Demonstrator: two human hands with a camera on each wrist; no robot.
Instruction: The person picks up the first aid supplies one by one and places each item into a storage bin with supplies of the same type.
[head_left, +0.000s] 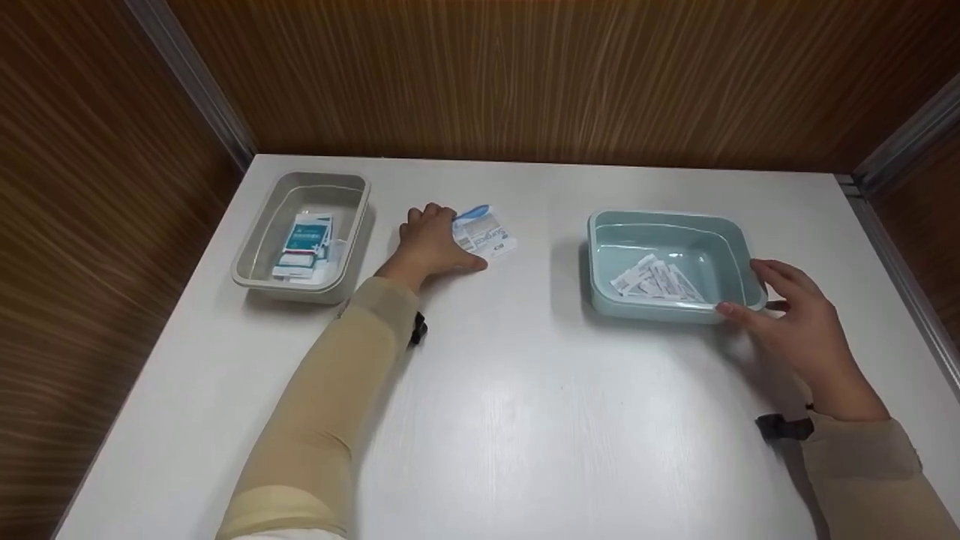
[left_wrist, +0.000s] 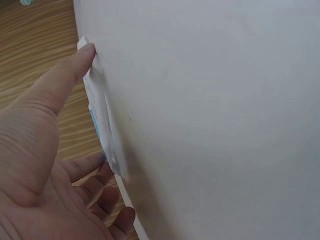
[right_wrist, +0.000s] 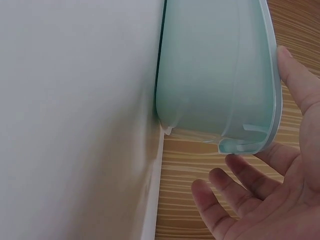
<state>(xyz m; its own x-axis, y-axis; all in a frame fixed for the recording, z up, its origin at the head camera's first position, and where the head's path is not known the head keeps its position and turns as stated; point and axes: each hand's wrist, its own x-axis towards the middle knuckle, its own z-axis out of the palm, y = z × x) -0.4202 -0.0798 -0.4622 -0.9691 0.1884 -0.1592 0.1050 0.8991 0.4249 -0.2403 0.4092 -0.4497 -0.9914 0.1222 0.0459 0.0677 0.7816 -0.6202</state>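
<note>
On the white table, my left hand (head_left: 431, 244) spans a flat white-and-blue packet with printed lettering (head_left: 486, 231). The left wrist view shows the thumb on one end of this packet (left_wrist: 97, 112) and a fingertip at the other. At the right, my right hand (head_left: 802, 319) holds the near right corner of a light teal plastic bin (head_left: 652, 309), thumb and index finger at its rim. Its other fingers hang loosely below the rim of the bin (right_wrist: 215, 70) in the right wrist view. Several slim white paper packets (head_left: 656, 279) lie inside the bin.
A grey-beige plastic bin (head_left: 352, 281) stands at the table's left, holding several teal-and-white packets (head_left: 306, 238). Wood-grain panels (head_left: 510, 82) rise behind the table (head_left: 510, 420) and at both sides, with metal posts at the corners.
</note>
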